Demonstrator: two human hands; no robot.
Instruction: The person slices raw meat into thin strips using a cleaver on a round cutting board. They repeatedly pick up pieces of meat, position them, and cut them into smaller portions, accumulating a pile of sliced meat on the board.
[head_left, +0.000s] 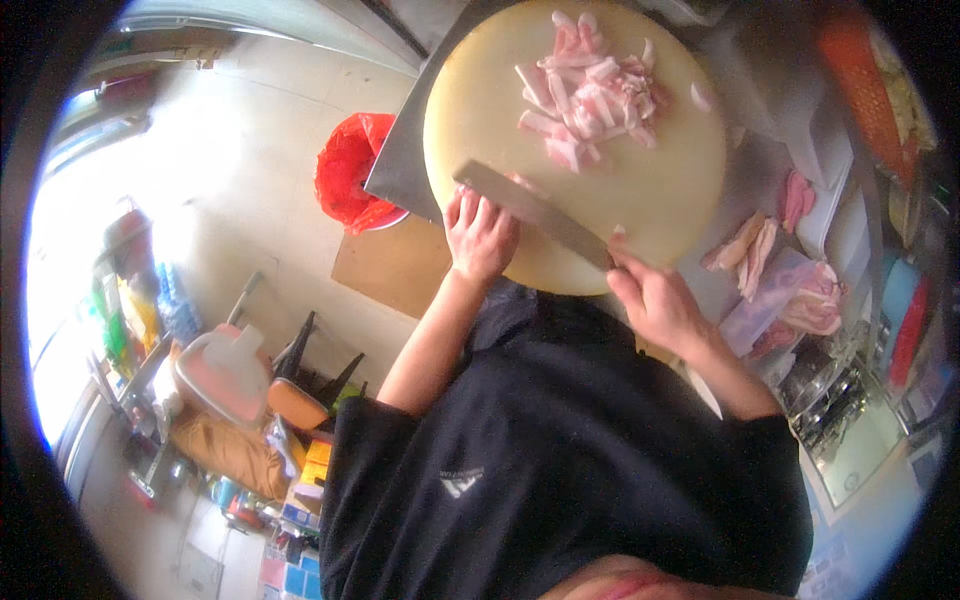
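A round, yellowish chopping block (645, 195) lies before me. My right hand (660, 304) grips the handle end of a broad-bladed cleaver (540, 215), whose blade slants across the block's near part. My left hand (480, 234) rests at the block's near left edge, fingertips bent against the blade's far left end. A bit of pale pink meat shows just beyond the blade; whether my left fingers pin any meat is hidden. Farther back on the block lies a heap of sliced, fatty raw meat (592, 97). A small scrap (701, 97) lies apart at its right.
Larger raw meat pieces (814, 300) and strips (750, 251) lie right of the block, beside clear plastic. A bin with a red bag (352, 172) stands at the left, below the dark table corner (405, 165). Chairs and a pink-and-white seat (225, 371) stand lower left.
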